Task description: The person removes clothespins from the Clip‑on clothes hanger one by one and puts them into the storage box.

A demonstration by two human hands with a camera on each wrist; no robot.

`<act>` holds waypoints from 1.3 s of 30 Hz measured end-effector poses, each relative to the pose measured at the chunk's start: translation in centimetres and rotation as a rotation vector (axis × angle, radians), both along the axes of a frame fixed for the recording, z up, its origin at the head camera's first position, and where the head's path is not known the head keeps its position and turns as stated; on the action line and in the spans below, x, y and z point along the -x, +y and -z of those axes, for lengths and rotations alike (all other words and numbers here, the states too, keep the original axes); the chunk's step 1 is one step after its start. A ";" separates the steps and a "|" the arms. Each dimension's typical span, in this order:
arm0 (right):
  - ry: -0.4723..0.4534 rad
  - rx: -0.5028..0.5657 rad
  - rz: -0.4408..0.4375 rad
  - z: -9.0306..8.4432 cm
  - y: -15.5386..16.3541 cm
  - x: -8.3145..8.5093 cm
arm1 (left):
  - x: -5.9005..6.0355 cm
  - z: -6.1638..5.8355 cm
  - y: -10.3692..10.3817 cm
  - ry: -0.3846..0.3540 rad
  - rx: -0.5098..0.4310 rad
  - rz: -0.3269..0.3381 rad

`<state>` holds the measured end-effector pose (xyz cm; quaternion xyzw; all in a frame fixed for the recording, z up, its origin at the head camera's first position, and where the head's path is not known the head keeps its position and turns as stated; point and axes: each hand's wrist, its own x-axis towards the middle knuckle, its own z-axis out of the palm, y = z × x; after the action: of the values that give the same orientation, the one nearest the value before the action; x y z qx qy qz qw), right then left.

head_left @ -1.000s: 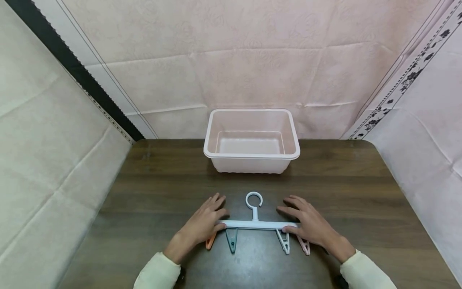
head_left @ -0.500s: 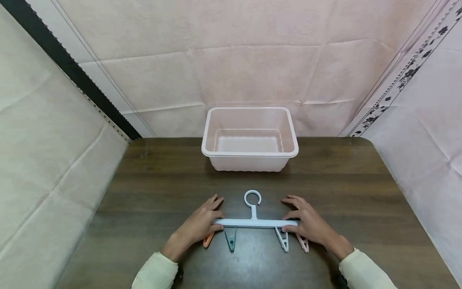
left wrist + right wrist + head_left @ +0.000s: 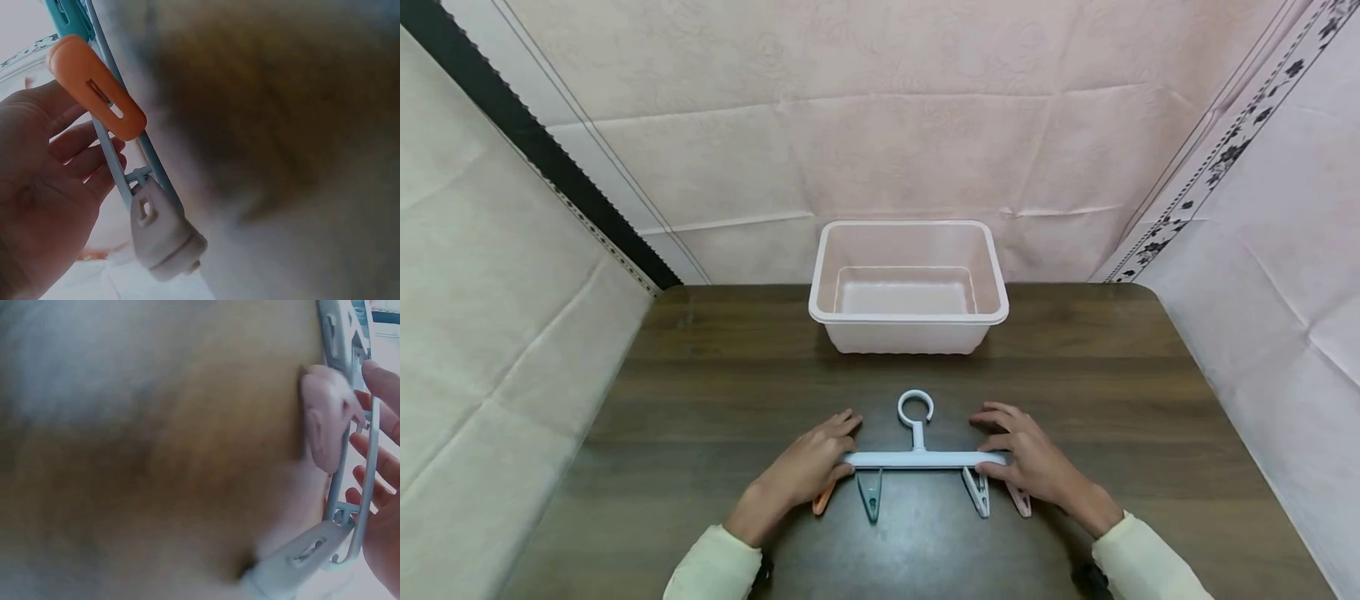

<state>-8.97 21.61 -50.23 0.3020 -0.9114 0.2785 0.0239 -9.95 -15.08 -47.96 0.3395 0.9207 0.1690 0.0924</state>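
Observation:
A light blue clip hanger (image 3: 917,460) lies across the table in the head view, its round hook pointing away from me. My left hand (image 3: 808,462) grips its left end, thumb on the near side of the bar. At the other end my right hand (image 3: 1033,462) holds the bar likewise. Orange (image 3: 823,498) and teal (image 3: 870,498) clips hang by the left hand; pale blue (image 3: 977,493) and pink (image 3: 1019,500) clips by the right. The left wrist view adds a beige clip (image 3: 159,231); the right wrist view shows a greyish clip (image 3: 297,559) at the hanger's end.
Beyond the hanger, a pale pink plastic basin (image 3: 908,337) stands near the far edge of the brown wooden table (image 3: 715,367). Light cloth (image 3: 910,150) hangs behind the table and along both sides.
The head view has shifted slightly, so everything sits a little further left in it. Both hands keep their hold and the hanger stays in place.

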 end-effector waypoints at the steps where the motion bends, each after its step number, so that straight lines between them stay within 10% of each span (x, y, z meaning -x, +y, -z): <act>1: 0.018 0.011 -0.003 -0.2 0.0 0.0 | 0.0 -0.2 0.0 0.004 -0.005 -0.001; 16: 0.353 0.097 -0.050 -3.9 0.0 0.5 | 0.2 -4.1 -0.5 -0.064 -0.233 -0.047; 27: 0.425 0.178 -0.069 -6.0 0.2 0.7 | 0.4 -6.0 -0.4 -0.168 -0.312 -0.029; 39: 0.662 0.205 -0.106 -8.6 -0.3 1.5 | 0.2 -8.9 -0.5 -0.088 -0.373 -0.039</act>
<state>-10.49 21.27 -41.60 0.4189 -0.8046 0.2562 0.3340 -10.16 -15.58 -39.09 0.3251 0.8748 0.3533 0.0647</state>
